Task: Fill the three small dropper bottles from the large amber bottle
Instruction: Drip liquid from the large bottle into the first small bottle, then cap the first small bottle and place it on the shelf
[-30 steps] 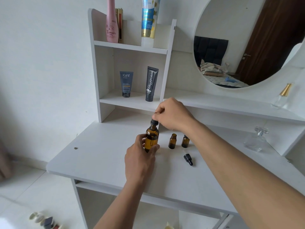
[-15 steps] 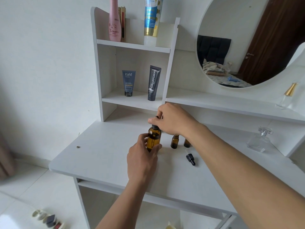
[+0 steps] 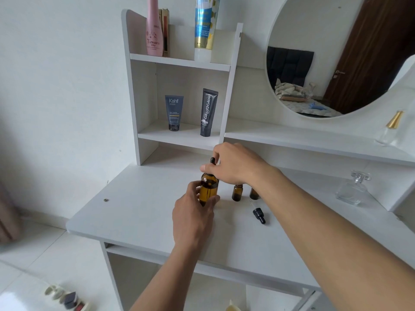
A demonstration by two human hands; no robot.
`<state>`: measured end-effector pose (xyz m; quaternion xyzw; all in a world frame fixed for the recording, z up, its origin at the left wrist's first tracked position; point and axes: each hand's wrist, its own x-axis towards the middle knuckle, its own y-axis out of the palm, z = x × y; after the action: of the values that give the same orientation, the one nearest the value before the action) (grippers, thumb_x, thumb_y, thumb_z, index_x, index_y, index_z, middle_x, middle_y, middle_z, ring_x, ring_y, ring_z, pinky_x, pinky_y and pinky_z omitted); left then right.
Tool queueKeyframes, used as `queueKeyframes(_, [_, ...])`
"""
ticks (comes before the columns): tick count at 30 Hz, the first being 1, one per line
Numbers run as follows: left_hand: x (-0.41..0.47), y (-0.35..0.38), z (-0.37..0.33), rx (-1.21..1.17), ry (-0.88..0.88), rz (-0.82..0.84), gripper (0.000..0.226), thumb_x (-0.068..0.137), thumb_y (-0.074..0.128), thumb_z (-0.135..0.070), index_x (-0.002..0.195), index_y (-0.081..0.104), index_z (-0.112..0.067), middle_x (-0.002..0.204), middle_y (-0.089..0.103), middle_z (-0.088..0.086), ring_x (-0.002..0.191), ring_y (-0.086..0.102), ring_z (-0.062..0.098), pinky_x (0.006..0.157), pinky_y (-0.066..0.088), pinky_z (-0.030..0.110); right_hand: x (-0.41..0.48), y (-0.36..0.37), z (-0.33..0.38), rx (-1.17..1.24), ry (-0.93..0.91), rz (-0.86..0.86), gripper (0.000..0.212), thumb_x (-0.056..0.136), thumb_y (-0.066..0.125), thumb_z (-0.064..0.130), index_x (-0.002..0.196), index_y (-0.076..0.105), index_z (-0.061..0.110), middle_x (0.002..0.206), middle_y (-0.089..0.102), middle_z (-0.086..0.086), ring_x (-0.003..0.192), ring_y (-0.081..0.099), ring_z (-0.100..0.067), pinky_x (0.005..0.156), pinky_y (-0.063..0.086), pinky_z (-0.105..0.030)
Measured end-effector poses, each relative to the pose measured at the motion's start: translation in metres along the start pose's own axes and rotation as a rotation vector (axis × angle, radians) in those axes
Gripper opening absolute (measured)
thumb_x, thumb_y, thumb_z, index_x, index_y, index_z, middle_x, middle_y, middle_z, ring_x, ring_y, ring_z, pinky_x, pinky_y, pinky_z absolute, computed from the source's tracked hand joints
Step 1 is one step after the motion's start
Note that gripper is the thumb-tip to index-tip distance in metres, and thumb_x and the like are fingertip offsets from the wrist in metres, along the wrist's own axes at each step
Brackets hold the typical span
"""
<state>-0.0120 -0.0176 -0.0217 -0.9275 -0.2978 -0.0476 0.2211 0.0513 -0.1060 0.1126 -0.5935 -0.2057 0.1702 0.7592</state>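
The large amber bottle (image 3: 208, 187) stands upright on the white desk (image 3: 139, 212). My left hand (image 3: 194, 217) wraps around its lower body. My right hand (image 3: 233, 163) pinches its black dropper cap (image 3: 212, 160) at the neck. Two small amber bottles stand uncapped just to the right: one (image 3: 237, 193) in plain view, the other (image 3: 253, 194) half hidden behind my right forearm. A third small bottle is not visible. A loose black dropper cap (image 3: 259, 215) with its glass pipette lies on the desk in front of them.
A clear glass perfume bottle (image 3: 353, 189) stands at the desk's right. The shelf unit behind holds two dark tubes (image 3: 174, 113), a pink bottle (image 3: 154, 30) and a blue-white tube (image 3: 204, 25). A round mirror (image 3: 336, 52) hangs at the right, with a gold-capped bottle (image 3: 390, 131) below it.
My right hand has lowered the dropper cap onto the large bottle's neck and shifted its grip around it. My left hand keeps holding the bottle in place.
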Motion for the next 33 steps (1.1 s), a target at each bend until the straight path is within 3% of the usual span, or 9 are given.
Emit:
queueKeyframes(3, [0.001, 0.000, 0.001, -0.001, 0.001, -0.005, 0.039, 0.085, 0.074, -0.040, 0.119, 0.056, -0.034, 0.109, 0.071, -0.012, 0.094, 0.068, 0.013, 0.084, 0.055, 0.040, 0.001, 0.002, 0.000, 0.004, -0.018, -0.004, 0.026, 0.096, 0.061, 0.037, 0.098, 0.065, 0.011, 0.092, 0.069, -0.010, 0.077, 0.064, -0.026, 0.063, 0.052, -0.038])
queueKeyframes(9, [0.001, 0.000, 0.000, 0.001, 0.003, -0.005, 0.039, 0.085, 0.073, -0.040, 0.119, 0.056, -0.034, 0.105, 0.070, -0.014, 0.094, 0.068, 0.013, 0.082, 0.055, 0.039, 0.000, 0.008, -0.003, 0.014, 0.069, -0.058, 0.061, 0.092, 0.056, 0.065, 0.061, 0.046, 0.013, 0.054, 0.047, 0.000, 0.052, 0.047, -0.023, 0.052, 0.039, -0.031])
queueKeyframes(12, [0.001, 0.000, 0.001, 0.011, 0.006, -0.007, 0.042, 0.085, 0.074, -0.041, 0.122, 0.056, -0.033, 0.105, 0.070, -0.011, 0.095, 0.067, 0.016, 0.082, 0.054, 0.039, -0.010, 0.004, -0.009, 0.094, 0.085, -0.098, 0.059, 0.095, 0.052, 0.064, 0.084, 0.066, 0.007, 0.077, 0.072, -0.006, 0.074, 0.067, -0.027, 0.072, 0.058, -0.040])
queueKeyframes(17, [-0.004, -0.001, 0.000, 0.042, 0.012, 0.003, 0.063, 0.084, 0.077, -0.038, 0.139, 0.048, -0.028, 0.122, 0.068, 0.001, 0.108, 0.063, 0.023, 0.081, 0.044, 0.031, -0.035, -0.001, -0.028, 0.192, 0.132, -0.144, 0.052, 0.100, 0.056, 0.045, 0.105, 0.071, -0.005, 0.105, 0.074, -0.022, 0.097, 0.069, -0.038, 0.083, 0.056, -0.044])
queueKeyframes(20, [-0.013, -0.003, -0.004, 0.108, 0.055, -0.110, 0.072, 0.083, 0.077, -0.036, 0.144, 0.041, -0.026, 0.134, 0.057, 0.002, 0.123, 0.049, 0.024, 0.094, 0.042, 0.035, -0.046, 0.003, -0.045, 0.227, 0.203, -0.169, 0.040, 0.097, 0.060, 0.034, 0.102, 0.071, -0.003, 0.099, 0.075, -0.020, 0.094, 0.070, -0.036, 0.081, 0.057, -0.042])
queueKeyframes(23, [-0.029, 0.004, -0.012, 0.127, 0.259, -0.227, 0.044, 0.087, 0.072, -0.028, 0.125, 0.050, -0.024, 0.114, 0.058, -0.002, 0.104, 0.052, 0.018, 0.083, 0.044, 0.032, -0.059, 0.012, -0.064, 0.240, 0.287, -0.174, 0.022, 0.092, 0.063, 0.030, 0.094, 0.069, 0.009, 0.091, 0.074, -0.009, 0.092, 0.069, -0.030, 0.080, 0.059, -0.043])
queueKeyframes(26, [-0.036, 0.020, -0.023, 0.145, 0.327, -0.094, 0.026, 0.093, 0.064, -0.029, 0.116, 0.051, -0.028, 0.100, 0.062, -0.010, 0.085, 0.060, 0.012, 0.072, 0.044, 0.027, -0.068, 0.028, -0.078, 0.239, 0.367, -0.103, 0.025, 0.090, 0.065, 0.028, 0.092, 0.069, 0.004, 0.090, 0.072, -0.014, 0.091, 0.068, -0.034, 0.075, 0.056, -0.040])
queueKeyframes(29, [-0.030, 0.038, -0.030, 0.203, 0.237, 0.027, 0.028, 0.096, 0.060, -0.033, 0.123, 0.054, -0.027, 0.112, 0.068, -0.009, 0.088, 0.066, 0.013, 0.075, 0.050, 0.032, -0.076, 0.044, -0.087, 0.243, 0.417, -0.028, 0.031, 0.088, 0.068, 0.035, 0.067, 0.053, 0.016, 0.064, 0.054, -0.004, 0.070, 0.058, -0.029, 0.054, 0.039, -0.031])
queueKeyframes(33, [-0.023, 0.054, -0.036, 0.325, 0.110, 0.084, 0.038, 0.099, 0.056, -0.030, 0.136, 0.052, -0.024, 0.122, 0.068, -0.003, 0.104, 0.065, 0.021, 0.075, 0.047, 0.032, -0.081, 0.057, -0.094, 0.224, 0.458, 0.006, 0.029, 0.089, 0.068, 0.042, 0.095, 0.061, 0.014, 0.087, 0.064, -0.004, 0.076, 0.063, -0.027, 0.064, 0.048, -0.031])
